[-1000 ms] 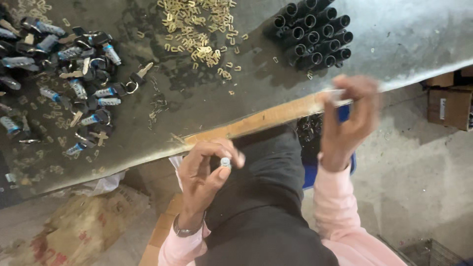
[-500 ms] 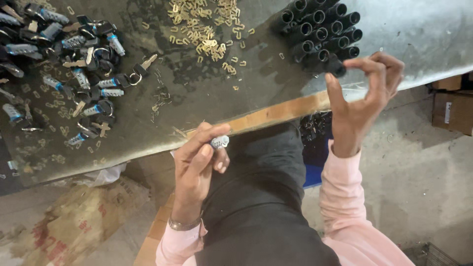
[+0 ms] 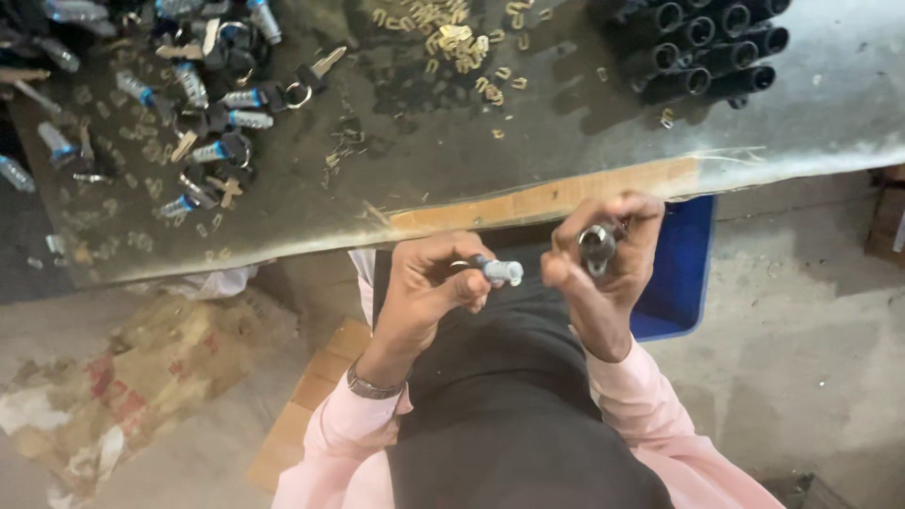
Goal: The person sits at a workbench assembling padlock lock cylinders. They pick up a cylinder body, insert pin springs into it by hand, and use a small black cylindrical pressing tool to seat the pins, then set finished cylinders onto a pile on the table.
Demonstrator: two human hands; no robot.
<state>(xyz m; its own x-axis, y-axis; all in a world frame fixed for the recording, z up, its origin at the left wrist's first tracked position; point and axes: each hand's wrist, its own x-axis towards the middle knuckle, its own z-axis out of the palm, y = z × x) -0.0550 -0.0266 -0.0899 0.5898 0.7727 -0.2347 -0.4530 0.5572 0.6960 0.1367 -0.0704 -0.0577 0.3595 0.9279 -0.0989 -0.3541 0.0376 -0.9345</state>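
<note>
My left hand (image 3: 429,287) holds a small silver lock cylinder (image 3: 500,270) with a dark shaft, its tip pointing right. My right hand (image 3: 603,259) grips a black metal tube (image 3: 597,245), its open end facing the cylinder. Both hands hover over my lap, just below the workbench edge (image 3: 547,200), a few centimetres apart. A stack of black tubes (image 3: 707,52) lies on the bench at the top right.
Several small brass pieces (image 3: 452,42) are scattered at the bench's top centre. A pile of keys and silver cylinders (image 3: 189,104) covers the left of the bench. A blue bin (image 3: 681,273) sits under the bench on the right. Crumpled paper (image 3: 123,386) lies on the floor at left.
My right hand took a black tube from the stack on the bench and came down to my lap. My left hand turned the cylinder toward it.
</note>
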